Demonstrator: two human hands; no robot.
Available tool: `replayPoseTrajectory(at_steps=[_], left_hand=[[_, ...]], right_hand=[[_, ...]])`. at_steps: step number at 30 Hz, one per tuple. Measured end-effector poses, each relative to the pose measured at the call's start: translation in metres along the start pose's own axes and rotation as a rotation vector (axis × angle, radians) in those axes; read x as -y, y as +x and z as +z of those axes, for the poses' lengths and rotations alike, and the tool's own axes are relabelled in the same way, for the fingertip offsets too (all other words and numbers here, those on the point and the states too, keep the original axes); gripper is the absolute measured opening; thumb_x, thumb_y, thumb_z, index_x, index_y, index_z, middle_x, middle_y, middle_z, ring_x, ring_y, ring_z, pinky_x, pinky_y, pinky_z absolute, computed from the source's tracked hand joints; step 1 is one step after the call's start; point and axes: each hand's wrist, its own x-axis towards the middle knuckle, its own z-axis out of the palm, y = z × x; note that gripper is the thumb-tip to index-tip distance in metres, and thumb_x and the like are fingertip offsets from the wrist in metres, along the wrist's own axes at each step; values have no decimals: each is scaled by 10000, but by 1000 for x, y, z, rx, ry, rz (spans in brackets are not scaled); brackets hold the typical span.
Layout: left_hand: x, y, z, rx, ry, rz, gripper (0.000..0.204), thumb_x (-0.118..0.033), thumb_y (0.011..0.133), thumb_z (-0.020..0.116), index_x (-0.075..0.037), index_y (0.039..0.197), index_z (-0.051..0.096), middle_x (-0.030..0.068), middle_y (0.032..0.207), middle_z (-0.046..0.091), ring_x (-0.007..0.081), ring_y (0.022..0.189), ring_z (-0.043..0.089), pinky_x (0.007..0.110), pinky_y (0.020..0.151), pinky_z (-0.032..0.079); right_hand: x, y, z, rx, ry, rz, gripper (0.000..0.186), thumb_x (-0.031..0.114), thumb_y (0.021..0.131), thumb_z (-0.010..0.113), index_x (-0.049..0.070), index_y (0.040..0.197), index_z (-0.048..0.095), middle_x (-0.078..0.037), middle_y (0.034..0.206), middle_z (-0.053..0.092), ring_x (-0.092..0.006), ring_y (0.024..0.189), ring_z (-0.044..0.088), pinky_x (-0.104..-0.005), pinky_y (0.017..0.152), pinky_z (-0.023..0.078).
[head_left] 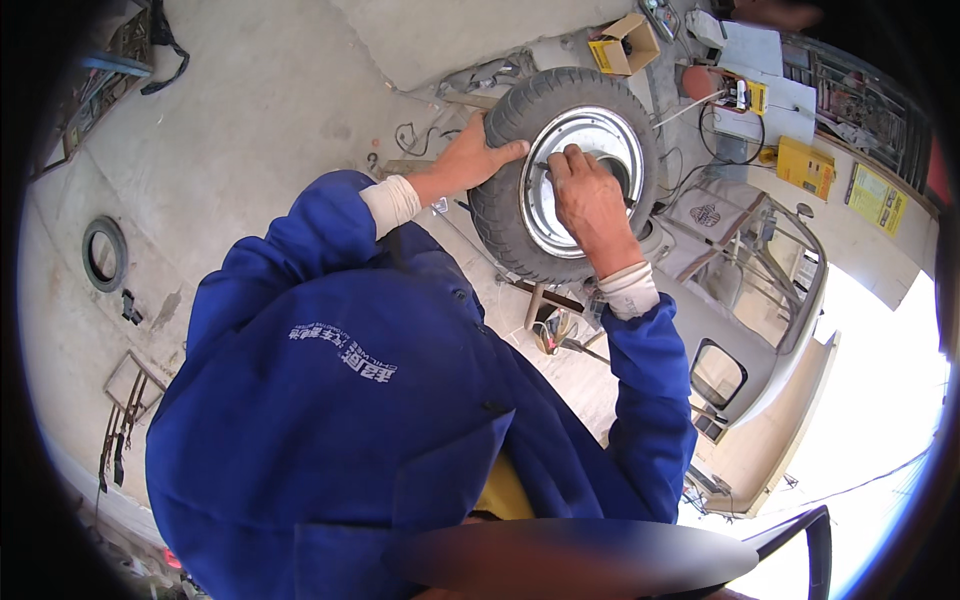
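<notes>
A wheel with a black, deep-treaded tyre (510, 235) and a silver rim (543, 215) stands in front of me, its rim face turned toward me. My left hand (468, 160) grips the tyre's left edge, thumb along the sidewall; its other fingers are partly hidden. Over the rim, my right hand (590, 200) is closed on a thin dark tool (541, 166), of which only short ends show; its exact kind is unclear. Behind that hand lies the dark round opening at the rim's centre, partly covered.
A grey three-wheeled vehicle (715, 255) with a windscreen stands at the right. Behind the wheel is an open yellow-and-brown carton (627, 45); a yellow box (805, 168) lies farther right. A small tyre (104, 254) and a metal frame (133, 385) lie on the left floor. Cables run near the wheel.
</notes>
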Motion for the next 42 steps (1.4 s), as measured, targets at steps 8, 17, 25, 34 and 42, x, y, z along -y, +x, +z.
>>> replayPoseTrajectory(at_steps=[8, 17, 25, 34, 42], left_hand=[[19, 31, 6, 45, -93, 113, 827, -388, 984, 842, 110, 1519, 454, 254, 1442, 655, 298, 1308, 649, 424, 1111, 520], [10, 22, 6, -5, -88, 113, 601, -318, 1013, 799, 93, 1404, 597, 202, 1327, 729, 272, 1266, 668, 410, 1096, 524], [11, 21, 4, 4, -20, 68, 733, -373, 1004, 812, 97, 1478, 510, 229, 1395, 687, 286, 1279, 665, 407, 1113, 518], [5, 22, -3, 36, 12, 51, 920, -475, 1000, 808, 127, 1551, 383, 281, 1449, 633, 317, 1328, 641, 409, 1130, 512], [-11, 16, -10, 94, 0, 52, 980, -518, 979, 816, 139, 1558, 374, 286, 1449, 640, 335, 1342, 638, 420, 1136, 506]], right_hand=[[-3, 19, -13, 176, 111, 395, 380, 351, 1070, 671, -27, 1035, 647, -293, 826, 739, -508, 799, 736, -602, 741, 581], [-15, 20, -3, 133, 118, 337, 402, 362, 1060, 673, -36, 1003, 663, -301, 795, 731, -494, 752, 744, -558, 721, 609], [-14, 7, -1, 68, 42, 133, 311, 326, 1035, 685, 17, 1065, 674, -254, 901, 758, -428, 797, 769, -496, 751, 630], [-2, 8, -11, 86, -8, 114, 206, 118, 976, 656, -6, 1137, 620, -230, 1177, 647, -398, 1059, 729, -494, 805, 615], [-16, 24, -3, 267, 80, 338, 188, 141, 1020, 642, -30, 1098, 642, -219, 1071, 730, -457, 872, 742, -535, 754, 603]])
